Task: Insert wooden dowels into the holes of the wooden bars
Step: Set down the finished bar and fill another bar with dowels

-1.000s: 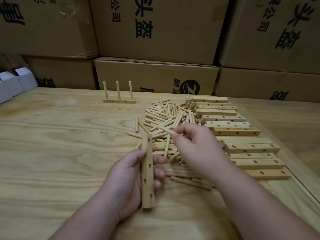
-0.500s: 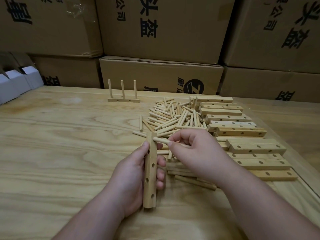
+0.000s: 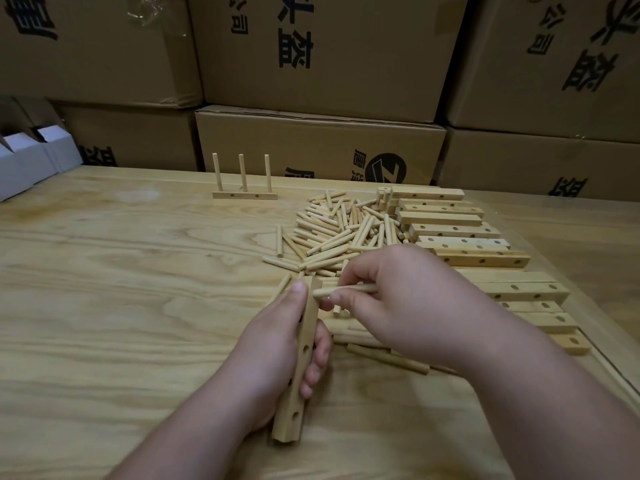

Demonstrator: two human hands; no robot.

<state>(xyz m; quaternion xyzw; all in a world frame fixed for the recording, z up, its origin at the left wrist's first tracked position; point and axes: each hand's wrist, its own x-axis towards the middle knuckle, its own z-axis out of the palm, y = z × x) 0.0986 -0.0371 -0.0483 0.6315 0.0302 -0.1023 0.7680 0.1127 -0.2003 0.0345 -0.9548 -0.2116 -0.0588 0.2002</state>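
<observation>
My left hand [image 3: 273,358] grips a wooden bar [image 3: 298,372] with several holes, held lengthwise and pointing away from me just above the table. My right hand [image 3: 401,306] pinches a single dowel [image 3: 343,291] lying sideways, its left tip touching the bar's far end by my left thumb. Beyond my hands lies a loose pile of dowels [image 3: 339,233]. A row of bare bars [image 3: 460,244] runs along the right side. At the back stands a finished bar with three upright dowels [image 3: 244,188].
The work surface is a wooden table [image 3: 121,289]; its right edge runs close beside the row of bars. Stacked cardboard boxes [image 3: 322,57] wall off the back. Small white boxes [image 3: 31,161] sit at the far left.
My right hand lifted one dowel out of the pile and brought it left to the far end of the bar. My left hand kept hold of the bar, tilting it slightly.
</observation>
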